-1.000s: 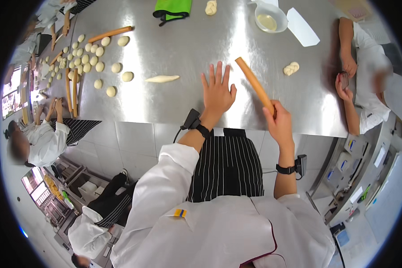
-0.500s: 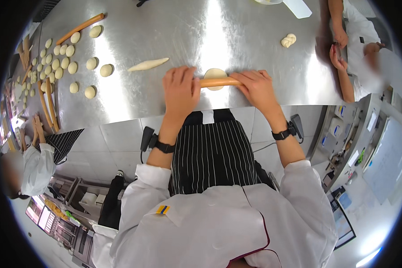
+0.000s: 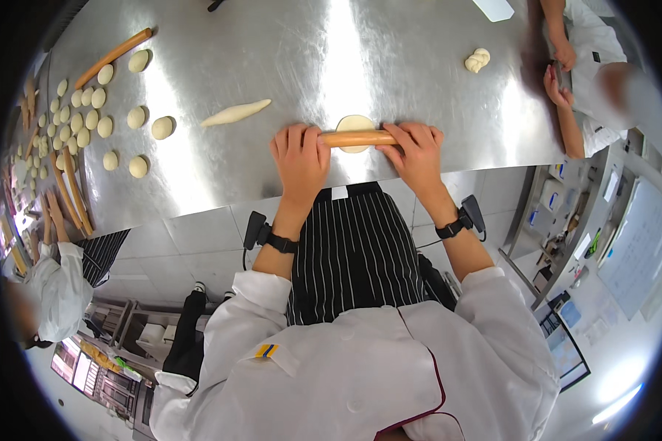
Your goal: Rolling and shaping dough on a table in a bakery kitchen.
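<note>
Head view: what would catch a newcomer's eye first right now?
Probably the wooden rolling pin at the table's near edge, held between the left hand and right hand, lying across a flattened dough round. Next, the many pale dough balls spread over the left side of the steel table. A knotted dough piece stands out alone toward the right.

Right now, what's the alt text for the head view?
Both hands hold a wooden rolling pin lying across a flattened dough round on a metal table. A tapered dough piece and many dough balls lie to the left, a knotted dough piece to the right.
</note>
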### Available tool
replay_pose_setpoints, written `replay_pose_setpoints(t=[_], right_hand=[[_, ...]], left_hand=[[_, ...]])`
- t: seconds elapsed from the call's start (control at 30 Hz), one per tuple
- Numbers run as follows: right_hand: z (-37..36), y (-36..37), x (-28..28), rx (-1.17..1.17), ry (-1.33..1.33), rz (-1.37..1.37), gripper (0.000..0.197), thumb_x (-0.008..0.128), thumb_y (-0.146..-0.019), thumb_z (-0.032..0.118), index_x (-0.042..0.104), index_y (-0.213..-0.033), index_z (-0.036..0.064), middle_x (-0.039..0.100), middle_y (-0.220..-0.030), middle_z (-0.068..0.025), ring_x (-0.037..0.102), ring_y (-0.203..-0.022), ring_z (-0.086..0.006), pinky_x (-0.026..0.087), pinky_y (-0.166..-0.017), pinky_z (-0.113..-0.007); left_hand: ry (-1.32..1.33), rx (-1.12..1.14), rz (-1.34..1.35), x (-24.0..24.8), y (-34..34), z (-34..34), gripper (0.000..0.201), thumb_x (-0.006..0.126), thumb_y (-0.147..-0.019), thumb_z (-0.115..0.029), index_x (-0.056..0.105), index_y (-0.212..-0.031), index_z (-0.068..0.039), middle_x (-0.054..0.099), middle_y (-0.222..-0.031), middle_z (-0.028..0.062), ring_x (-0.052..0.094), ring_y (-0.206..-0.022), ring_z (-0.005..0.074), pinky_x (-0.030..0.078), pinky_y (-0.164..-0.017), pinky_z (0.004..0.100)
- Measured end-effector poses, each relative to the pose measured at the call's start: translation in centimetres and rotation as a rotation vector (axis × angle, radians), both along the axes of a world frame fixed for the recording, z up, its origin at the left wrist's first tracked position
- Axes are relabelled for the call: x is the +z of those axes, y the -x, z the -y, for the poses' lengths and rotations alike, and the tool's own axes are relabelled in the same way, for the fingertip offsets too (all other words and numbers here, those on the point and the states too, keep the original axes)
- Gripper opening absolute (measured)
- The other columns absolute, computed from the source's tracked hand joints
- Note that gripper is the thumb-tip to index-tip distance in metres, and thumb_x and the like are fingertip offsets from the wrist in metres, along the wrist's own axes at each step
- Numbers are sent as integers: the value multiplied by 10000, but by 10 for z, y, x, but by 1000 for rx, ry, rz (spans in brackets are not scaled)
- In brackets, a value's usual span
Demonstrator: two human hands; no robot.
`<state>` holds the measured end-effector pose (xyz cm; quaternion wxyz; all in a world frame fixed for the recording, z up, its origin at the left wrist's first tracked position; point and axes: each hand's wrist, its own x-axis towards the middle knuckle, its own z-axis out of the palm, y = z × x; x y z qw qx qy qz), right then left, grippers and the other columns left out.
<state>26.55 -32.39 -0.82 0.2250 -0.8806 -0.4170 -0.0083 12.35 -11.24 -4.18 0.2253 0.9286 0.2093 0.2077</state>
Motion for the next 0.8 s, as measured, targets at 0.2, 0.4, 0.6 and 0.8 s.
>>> replay_pose_setpoints(t=[0.2,0.4,0.6,0.8], right_hand=[[-7,9,-7,-109,48,74,473,693,-1031,376,726,-1437,135,709,-1395,-98,639,-1303,-282,362,-1153,-483],[-20,-20,-12,-150,73,59,551,649,-1019,356,664,-1507,101,622,-1583,-143,544,-1483,-356,346,-1222,-557],[-44,-46,-9,-137,179,151,539,670,-1005,382,668,-1490,148,627,-1559,-143,559,-1459,-375,402,-1170,-613],[-59,-86,-12,-113,87,223,595,707,-971,462,665,-1478,152,641,-1488,-137,563,-1423,-383,410,-1137,-632]], left_hand=[[-5,30,-70,0,-2,9,286,591,-1000,-162,709,-1243,-67,635,-1425,162,477,-1466,465,337,-1225,636],[-28,63,-161,12,-33,2,608,517,-1020,-234,568,-1597,-50,443,-1724,207,256,-1625,553,163,-1299,723],[-250,128,-219,8,-67,-24,644,548,-982,-265,580,-1609,-119,449,-1729,193,253,-1619,587,120,-1262,799],[-249,123,-202,11,-104,-43,640,558,-968,-319,605,-1590,-177,436,-1741,190,257,-1611,612,134,-1249,821]])
